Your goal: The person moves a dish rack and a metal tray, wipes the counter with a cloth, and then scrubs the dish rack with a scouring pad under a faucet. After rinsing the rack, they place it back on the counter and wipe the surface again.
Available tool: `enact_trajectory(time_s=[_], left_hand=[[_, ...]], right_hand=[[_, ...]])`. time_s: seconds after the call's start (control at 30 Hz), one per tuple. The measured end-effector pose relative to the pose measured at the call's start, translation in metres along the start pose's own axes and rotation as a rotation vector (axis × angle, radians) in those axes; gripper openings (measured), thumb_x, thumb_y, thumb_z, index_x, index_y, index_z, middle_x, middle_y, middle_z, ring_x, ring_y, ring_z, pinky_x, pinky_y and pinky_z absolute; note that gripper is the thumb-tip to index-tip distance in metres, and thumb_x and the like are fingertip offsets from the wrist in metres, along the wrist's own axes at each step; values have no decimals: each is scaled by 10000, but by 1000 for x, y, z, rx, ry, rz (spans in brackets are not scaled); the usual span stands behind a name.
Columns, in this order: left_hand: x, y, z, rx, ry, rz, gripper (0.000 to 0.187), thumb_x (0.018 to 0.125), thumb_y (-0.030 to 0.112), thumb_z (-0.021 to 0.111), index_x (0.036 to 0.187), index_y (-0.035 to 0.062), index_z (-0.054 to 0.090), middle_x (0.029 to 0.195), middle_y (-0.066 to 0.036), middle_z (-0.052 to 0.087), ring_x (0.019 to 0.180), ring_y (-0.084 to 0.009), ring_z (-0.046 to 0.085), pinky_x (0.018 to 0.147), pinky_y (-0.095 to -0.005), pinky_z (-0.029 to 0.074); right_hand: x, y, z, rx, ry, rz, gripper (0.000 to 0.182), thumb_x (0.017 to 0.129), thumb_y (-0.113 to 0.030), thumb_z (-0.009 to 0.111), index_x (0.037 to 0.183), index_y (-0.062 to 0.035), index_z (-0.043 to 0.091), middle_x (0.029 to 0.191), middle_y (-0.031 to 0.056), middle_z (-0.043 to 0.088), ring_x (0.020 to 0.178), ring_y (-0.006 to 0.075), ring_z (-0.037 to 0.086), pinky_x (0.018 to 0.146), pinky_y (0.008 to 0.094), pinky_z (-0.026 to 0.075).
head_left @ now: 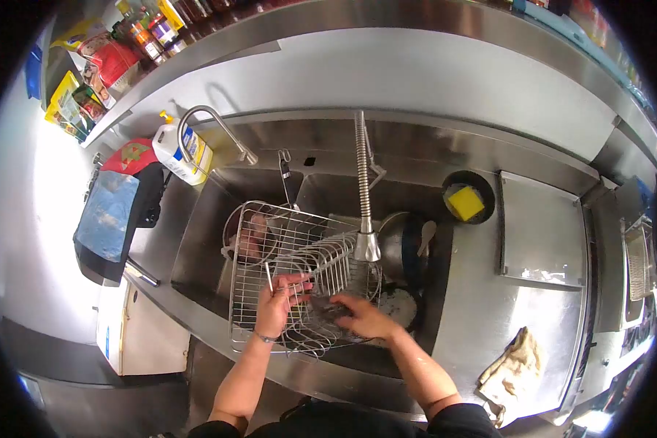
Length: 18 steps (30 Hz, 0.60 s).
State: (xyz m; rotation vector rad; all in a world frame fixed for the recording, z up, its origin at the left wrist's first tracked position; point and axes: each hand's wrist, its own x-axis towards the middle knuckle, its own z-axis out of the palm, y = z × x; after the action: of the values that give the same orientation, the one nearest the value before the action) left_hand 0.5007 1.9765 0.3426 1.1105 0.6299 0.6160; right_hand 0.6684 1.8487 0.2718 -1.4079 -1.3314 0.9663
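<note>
Over the sink (197, 241), left hand (276, 305) grips wire rack (285, 255); right hand (363, 317) apparently clutches a scrubber (328, 310)

What the right hand (363, 315) presses against the wire rack (285, 270) is blurred, unidentifiable.

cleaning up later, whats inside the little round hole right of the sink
A yellow sponge sits inside the round holder sunk into the counter. The sponge covers most of the bottom, so whatever lies beneath it cannot be seen.
</note>
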Motion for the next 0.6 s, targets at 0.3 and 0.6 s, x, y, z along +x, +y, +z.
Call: enact_trajectory(time_s=[0.3,0.6], left_hand=[[-12,-32,83,740,-295,193,371,778,18,506,1140,88,549,1138,-94,501,1044,-217,480,941,-326,361],[-33,-35,77,1392,-726,632,504,684,85,603,1151,275,579,1247,-30,425,1145,-363,375,982,-486,311]], right_hand=[[-5,-5,-31,1648,296,340,433,859,-405,478,1094,-50,560,1038,104,600,970,246,555,854,353,430],[-26,39,-24,1468,263,538,312,775,-265,568,967,-19,575,833,125,629,716,236,614,650,383,523]])
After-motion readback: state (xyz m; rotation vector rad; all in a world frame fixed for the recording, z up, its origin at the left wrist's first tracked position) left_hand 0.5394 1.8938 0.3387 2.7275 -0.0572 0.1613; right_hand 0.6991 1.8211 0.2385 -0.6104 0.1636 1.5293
